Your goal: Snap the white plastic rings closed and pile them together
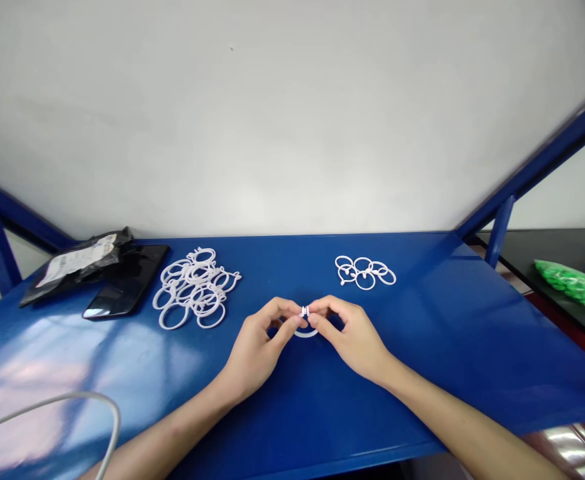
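Observation:
Both hands meet over the middle of the blue table (422,347). My left hand (258,347) and my right hand (348,333) each pinch one side of a single white plastic ring (305,325), fingertips pressed together at its top clasp. The ring's lower arc hangs between the hands just above the tabletop. A large heap of white rings (192,287) lies to the left of my hands. A small group of several white rings (365,272) lies flat behind my right hand.
A dark phone (127,287) and a black plastic bag with a white label (80,260) lie at the back left. A white cable (97,407) curves over the front left. Blue frame struts (522,180) rise at both sides. Green items (575,285) sit on a black surface to the right.

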Action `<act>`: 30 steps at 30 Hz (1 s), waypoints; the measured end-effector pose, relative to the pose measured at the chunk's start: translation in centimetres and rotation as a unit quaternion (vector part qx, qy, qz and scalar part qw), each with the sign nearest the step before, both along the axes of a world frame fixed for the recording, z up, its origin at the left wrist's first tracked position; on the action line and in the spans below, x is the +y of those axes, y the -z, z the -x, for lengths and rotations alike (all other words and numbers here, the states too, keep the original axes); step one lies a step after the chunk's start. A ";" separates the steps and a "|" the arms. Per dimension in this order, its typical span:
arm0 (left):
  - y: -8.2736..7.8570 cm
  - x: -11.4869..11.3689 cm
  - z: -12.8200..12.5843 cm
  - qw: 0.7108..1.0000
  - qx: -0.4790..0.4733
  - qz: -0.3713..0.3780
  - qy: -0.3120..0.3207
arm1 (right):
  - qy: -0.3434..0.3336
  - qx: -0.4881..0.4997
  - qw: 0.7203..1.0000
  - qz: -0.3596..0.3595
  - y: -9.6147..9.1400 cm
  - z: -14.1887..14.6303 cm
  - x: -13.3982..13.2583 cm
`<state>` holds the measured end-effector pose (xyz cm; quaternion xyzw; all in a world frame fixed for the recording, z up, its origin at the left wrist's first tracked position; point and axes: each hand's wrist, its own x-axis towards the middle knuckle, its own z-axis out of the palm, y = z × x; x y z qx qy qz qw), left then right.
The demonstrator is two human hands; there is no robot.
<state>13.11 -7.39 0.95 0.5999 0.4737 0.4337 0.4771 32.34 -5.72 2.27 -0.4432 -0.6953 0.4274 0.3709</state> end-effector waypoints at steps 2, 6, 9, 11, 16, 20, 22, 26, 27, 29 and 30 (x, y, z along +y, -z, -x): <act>0.1 0.0 0.0 1.000 0.004 -0.008 -0.005 | -0.005 -0.020 0.999 -0.028 0.0 0.0 -0.1; 0.1 0.1 0.1 1.000 0.008 -0.006 -0.004 | -0.021 -0.058 0.995 -0.084 0.2 -0.1 -0.1; 0.1 0.1 0.3 1.000 0.014 0.005 0.001 | -0.048 -0.074 0.989 -0.118 0.4 -0.4 -0.2; 0.1 0.0 0.4 1.000 0.023 0.001 0.000 | -0.068 -0.082 0.985 -0.139 0.5 -0.7 -0.2; 0.1 -0.4 0.6 0.997 0.062 -0.037 -0.003 | -0.108 -0.130 0.967 -0.190 0.2 -1.3 -0.1; 0.1 -0.3 0.6 0.993 0.093 -0.066 0.004 | -0.132 -0.153 0.957 -0.207 0.0 -1.5 0.1; 0.1 -0.2 0.6 0.992 0.106 -0.069 0.013 | -0.132 -0.155 0.958 -0.201 0.0 -1.3 0.1; -0.1 0.6 1.1 0.972 0.184 -0.144 0.030 | -0.108 -0.176 0.956 -0.206 0.2 -1.0 0.5; -0.1 1.0 1.4 0.957 0.223 -0.184 0.026 | -0.095 -0.184 0.954 -0.215 0.3 -1.2 0.8; -0.3 1.8 2.4 0.908 0.329 -0.260 -0.010 | -0.054 -0.203 0.947 -0.242 0.5 -1.8 1.7; -0.4 2.3 3.2 0.875 0.390 -0.285 -0.042 | -0.024 -0.216 0.942 -0.257 0.5 -2.3 2.2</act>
